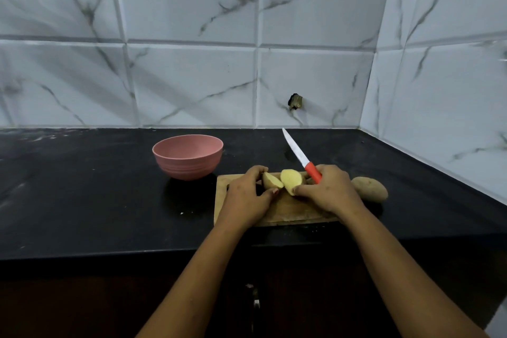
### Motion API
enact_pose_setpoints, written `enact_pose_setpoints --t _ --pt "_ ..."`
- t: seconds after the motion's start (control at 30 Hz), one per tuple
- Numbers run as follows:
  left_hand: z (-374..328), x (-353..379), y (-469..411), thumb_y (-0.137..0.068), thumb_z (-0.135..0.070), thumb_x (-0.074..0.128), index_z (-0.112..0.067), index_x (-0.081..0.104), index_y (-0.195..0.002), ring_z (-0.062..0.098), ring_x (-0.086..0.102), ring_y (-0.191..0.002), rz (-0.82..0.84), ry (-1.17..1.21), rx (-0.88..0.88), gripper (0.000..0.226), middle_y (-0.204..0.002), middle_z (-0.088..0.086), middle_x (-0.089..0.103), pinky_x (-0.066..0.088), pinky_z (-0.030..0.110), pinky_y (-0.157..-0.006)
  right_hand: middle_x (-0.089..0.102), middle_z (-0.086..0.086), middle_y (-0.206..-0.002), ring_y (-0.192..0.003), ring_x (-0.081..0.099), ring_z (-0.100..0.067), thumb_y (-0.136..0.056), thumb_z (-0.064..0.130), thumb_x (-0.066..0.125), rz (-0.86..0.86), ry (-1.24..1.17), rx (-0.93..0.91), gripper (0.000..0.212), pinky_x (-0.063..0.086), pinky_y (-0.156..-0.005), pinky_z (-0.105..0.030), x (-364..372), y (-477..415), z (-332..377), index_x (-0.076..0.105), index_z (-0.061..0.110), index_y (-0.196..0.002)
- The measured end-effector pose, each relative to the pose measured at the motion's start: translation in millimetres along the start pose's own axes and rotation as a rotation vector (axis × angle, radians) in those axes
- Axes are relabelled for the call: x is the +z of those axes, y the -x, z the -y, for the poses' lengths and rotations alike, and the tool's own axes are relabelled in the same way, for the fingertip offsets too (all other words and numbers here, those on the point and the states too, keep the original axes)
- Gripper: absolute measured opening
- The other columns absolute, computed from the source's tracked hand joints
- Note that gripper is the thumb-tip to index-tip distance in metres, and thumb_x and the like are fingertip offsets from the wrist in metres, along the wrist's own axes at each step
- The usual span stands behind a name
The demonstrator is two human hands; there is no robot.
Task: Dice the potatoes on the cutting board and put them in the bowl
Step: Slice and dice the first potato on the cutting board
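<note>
Halved potato sits on the far part of the rectangular light-wood cutting board, which lies flat on the black stone countertop, long side running left to right. I log the left potato half with its long axis running far-left to near-right, pale cut face turned up and to the right, brown skin along its left side. The right potato half is tipped so its yellow cut face looks up and toward me, long axis roughly far to near. The two halves are touching or nearly so; I cannot tell which. Left hand curls round the left half, fingers over its far side, thumb at its near end. Right hand is wrapped round the red handle of the white-bladed kitchen knife, with a fingertip against the near edge of the right half. The blade is off the board, pointing far and left, tip raised. A whole brown unpeeled potato lies on the counter just off the board's right end, long axis left to right. The round pink ribbed bowl stands upright just beyond the board's far-left corner. White marble-patterned wall tiles stand behind.
</note>
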State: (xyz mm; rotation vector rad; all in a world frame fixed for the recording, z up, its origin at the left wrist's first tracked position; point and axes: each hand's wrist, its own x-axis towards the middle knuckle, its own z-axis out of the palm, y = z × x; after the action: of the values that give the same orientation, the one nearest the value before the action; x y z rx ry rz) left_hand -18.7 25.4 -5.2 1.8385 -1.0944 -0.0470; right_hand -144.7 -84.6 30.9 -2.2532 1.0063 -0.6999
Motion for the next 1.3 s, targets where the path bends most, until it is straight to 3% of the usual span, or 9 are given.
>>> enact_pose_setpoints --t 0.17,0.23,0.33,0.53,0.63,0.73,0.87,1.03,1.3 --pt "1 0 -1 -0.089 -0.02 0.065 -0.02 0.05 -0.133 0.012 0.055 -0.115 -0.01 0.041 -0.002 0.046 -0.127 0.003 0.059 0.044 0.027 -0.1 0.066 -0.004 -0.095 -0.081 0.06 -0.017 -0.08 0.016 0.072 -0.192 0.099 -0.036 0.021 0.042 -0.065 -0.025 -8 -3 -8 0.066 0.017 -0.1" --pt "1 0 -1 -0.091 -0.019 0.062 -0.022 0.048 -0.135 0.011 0.057 -0.112 -0.012 0.061 -0.007 0.046 -0.129 0.003 0.057 0.044 0.027 -0.099 0.067 -0.007 -0.097 -0.09 0.063 -0.028 -0.086 0.02 0.066 -0.308 0.213 -0.064 0.019 0.044 -0.071 -0.032 -11 -6 -10 0.065 0.015 -0.104" --pt "0 -1 0 -0.093 -0.015 0.059 -0.024 0.045 -0.137 0.01 0.058 -0.109 -0.019 0.091 -0.001 0.047 -0.13 0.002 0.056 0.044 0.028 -0.099 0.066 -0.005 -0.095 -0.09 0.064 -0.03 -0.096 0.027 0.055 -0.354 0.41 -0.111 0.014 0.04 -0.066 -0.033 -5 -8 -18 0.061 0.017 -0.105" --pt "3 0 -2 -0.094 -0.008 0.055 -0.023 0.049 -0.131 0.007 0.053 -0.113 0.002 0.094 0.025 0.041 -0.123 -0.004 0.058 0.042 0.025 -0.101 0.059 0.004 -0.093 -0.087 0.058 -0.018 -0.081 0.035 0.075 -0.176 0.296 -0.023 0.026 0.044 -0.069 -0.03 -5 -5 -21 0.062 0.026 -0.101" --pt "4 2 -2 -0.092 -0.005 0.056 -0.024 0.051 -0.127 0.007 0.053 -0.113 0.027 0.058 0.036 0.04 -0.12 -0.005 0.06 0.042 0.023 -0.098 0.062 0.006 -0.088 -0.08 0.059 -0.014 -0.089 0.032 0.065 -0.214 0.214 -0.044 0.011 0.047 -0.067 -0.031 -5 -1 -16 0.066 0.026 -0.098" --pt "5 1 -2 -0.089 -0.001 0.057 -0.024 0.054 -0.122 0.005 0.054 -0.109 0.015 0.06 0.059 0.041 -0.117 -0.007 0.061 0.043 0.02 -0.095 0.062 0.011 -0.082 -0.07 0.053 -0.001 -0.09 0.028 0.063 -0.179 0.043 -0.071 0.006 0.039 -0.056 -0.021 2 3 -4 0.068 0.027 -0.094" --pt "2 -1 -1 -0.084 0.009 0.056 -0.019 0.059 -0.115 0.002 0.056 -0.099 0.006 0.106 0.092 0.042 -0.109 -0.007 0.062 0.042 0.004 -0.082 0.065 0.007 -0.101 -0.09 0.06 -0.008 -0.08 0.029 0.076 0.107 -0.09 -0.035 0.035 0.046 -0.071 -0.024 7 5 17 0.064 0.03 -0.112" --pt "1 -4 3 -0.078 0.019 0.051 -0.011 0.067 -0.106 0.005 0.062 -0.097 -0.023 0.18 0.154 0.044 -0.101 -0.005 0.066 0.043 0.003 -0.077 0.063 0.007 -0.109 -0.093 0.056 -0.009 -0.074 0.023 0.082 0.272 -0.1 -0.026 0.056 0.037 -0.063 -0.015 6 -5 17 0.059 0.03 -0.124" --pt "3 -6 0 -0.084 -0.004 0.067 -0.043 0.065 -0.1 0.0 0.057 -0.11 0.192 0.184 0.161 0.043 -0.116 -0.016 0.064 0.045 0.017 -0.094 0.07 0.009 -0.094 -0.093 0.064 -0.008 -0.078 -0.001 0.067 0.177 -0.236 0.005 0.035 0.049 -0.075 -0.023 -1 -5 -3 0.069 0.031 -0.093"
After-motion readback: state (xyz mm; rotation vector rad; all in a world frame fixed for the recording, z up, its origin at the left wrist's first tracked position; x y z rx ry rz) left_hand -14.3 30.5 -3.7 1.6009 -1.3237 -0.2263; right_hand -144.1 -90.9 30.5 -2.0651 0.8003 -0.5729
